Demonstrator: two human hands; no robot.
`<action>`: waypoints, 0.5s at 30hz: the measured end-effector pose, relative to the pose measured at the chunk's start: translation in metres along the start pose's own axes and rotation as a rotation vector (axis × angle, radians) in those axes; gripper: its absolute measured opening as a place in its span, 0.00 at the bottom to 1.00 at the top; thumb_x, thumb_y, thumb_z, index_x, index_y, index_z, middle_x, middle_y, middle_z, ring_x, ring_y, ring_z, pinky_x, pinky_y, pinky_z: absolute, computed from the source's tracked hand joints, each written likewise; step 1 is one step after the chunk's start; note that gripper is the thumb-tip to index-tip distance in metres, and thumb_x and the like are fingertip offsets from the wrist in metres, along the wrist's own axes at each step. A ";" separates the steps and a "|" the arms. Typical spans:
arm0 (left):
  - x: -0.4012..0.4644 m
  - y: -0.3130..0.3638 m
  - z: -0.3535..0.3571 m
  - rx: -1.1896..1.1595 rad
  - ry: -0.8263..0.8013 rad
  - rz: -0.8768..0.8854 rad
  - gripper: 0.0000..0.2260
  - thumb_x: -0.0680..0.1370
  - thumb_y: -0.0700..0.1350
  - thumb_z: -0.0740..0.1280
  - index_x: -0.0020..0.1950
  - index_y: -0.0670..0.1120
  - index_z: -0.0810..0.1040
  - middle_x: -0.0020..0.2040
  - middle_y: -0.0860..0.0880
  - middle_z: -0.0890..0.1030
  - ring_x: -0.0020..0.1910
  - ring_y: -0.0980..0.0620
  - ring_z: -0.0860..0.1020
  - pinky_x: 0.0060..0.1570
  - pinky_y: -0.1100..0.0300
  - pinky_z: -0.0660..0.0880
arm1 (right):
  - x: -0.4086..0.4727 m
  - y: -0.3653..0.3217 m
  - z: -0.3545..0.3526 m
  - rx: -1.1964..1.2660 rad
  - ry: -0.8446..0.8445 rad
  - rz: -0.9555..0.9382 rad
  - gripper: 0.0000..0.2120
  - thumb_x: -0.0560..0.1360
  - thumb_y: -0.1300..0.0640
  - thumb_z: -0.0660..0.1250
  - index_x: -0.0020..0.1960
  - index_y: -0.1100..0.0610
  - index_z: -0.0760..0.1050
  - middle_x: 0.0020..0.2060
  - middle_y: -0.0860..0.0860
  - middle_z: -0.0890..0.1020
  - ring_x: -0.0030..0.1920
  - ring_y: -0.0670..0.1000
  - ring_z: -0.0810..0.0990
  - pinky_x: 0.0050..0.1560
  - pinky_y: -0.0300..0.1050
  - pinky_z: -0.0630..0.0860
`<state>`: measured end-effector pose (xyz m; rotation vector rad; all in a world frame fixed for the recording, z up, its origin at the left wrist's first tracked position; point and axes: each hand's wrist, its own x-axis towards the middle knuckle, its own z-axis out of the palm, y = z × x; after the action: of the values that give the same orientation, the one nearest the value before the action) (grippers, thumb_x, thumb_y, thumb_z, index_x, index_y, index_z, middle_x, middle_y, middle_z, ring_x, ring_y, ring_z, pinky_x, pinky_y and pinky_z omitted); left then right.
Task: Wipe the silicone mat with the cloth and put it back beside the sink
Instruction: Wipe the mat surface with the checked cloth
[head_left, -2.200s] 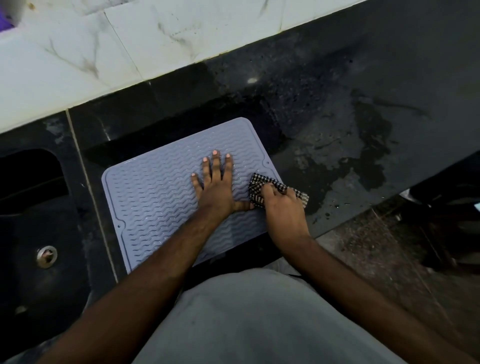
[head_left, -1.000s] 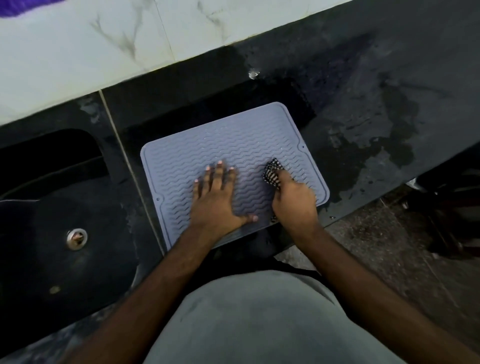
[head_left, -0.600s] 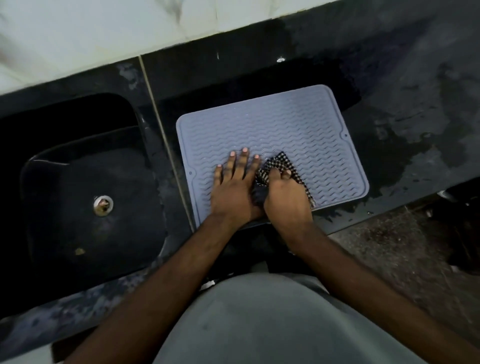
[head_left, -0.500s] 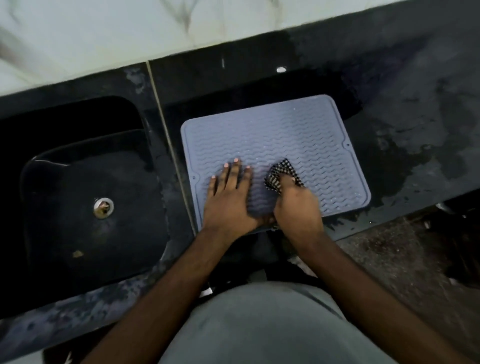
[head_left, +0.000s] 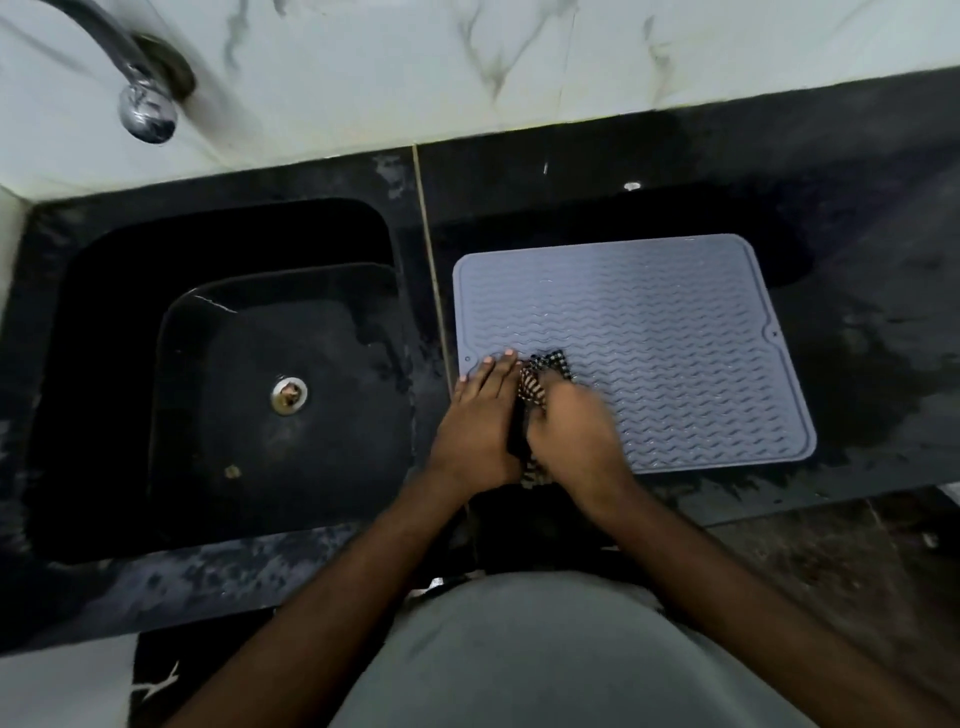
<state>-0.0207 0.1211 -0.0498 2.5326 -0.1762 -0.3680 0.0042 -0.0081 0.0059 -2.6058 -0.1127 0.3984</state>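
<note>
A grey-blue silicone mat (head_left: 654, 332) with a wavy ribbed surface lies flat on the black counter, just right of the sink (head_left: 218, 364). My left hand (head_left: 475, 421) rests flat on the mat's near left corner, fingers together and stretched forward. My right hand (head_left: 571, 436), blurred by motion, grips a black-and-white checked cloth (head_left: 540, 374) and presses it on the mat right beside the left hand. Part of the cloth pokes out ahead of the fingers and below the palm.
The black sink has a metal drain (head_left: 289, 395). A chrome tap (head_left: 140, 98) juts from the white marble wall at the upper left. The black counter (head_left: 872, 374) right of the mat is wet. The floor (head_left: 852, 561) lies below the counter's near edge.
The view has shifted left, bringing the whole sink and the tap in. Both hands have slid toward the mat's near left corner, the cloth hand closing up against the left hand.
</note>
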 end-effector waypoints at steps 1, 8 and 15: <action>0.002 -0.003 -0.008 -0.114 -0.017 0.017 0.50 0.66 0.47 0.77 0.82 0.42 0.52 0.82 0.44 0.56 0.81 0.46 0.53 0.79 0.47 0.52 | 0.003 0.000 -0.003 0.136 -0.006 0.040 0.13 0.75 0.61 0.62 0.58 0.58 0.77 0.48 0.59 0.84 0.49 0.60 0.83 0.49 0.49 0.77; -0.005 -0.024 -0.052 -0.542 -0.103 -0.010 0.47 0.68 0.35 0.78 0.79 0.54 0.55 0.73 0.58 0.68 0.71 0.68 0.68 0.71 0.68 0.63 | 0.017 -0.020 0.005 0.671 -0.132 0.195 0.10 0.75 0.60 0.64 0.53 0.57 0.80 0.48 0.57 0.85 0.49 0.57 0.84 0.52 0.52 0.81; 0.024 0.011 -0.053 -0.576 0.036 -0.065 0.52 0.68 0.55 0.80 0.82 0.48 0.53 0.78 0.59 0.62 0.74 0.68 0.62 0.72 0.68 0.61 | 0.054 0.016 -0.057 1.033 -0.043 0.393 0.07 0.80 0.60 0.63 0.55 0.56 0.79 0.45 0.55 0.86 0.45 0.56 0.86 0.46 0.56 0.84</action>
<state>0.0175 0.1344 -0.0065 1.9768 0.0263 -0.3400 0.0734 -0.0406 0.0314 -1.5810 0.4764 0.4784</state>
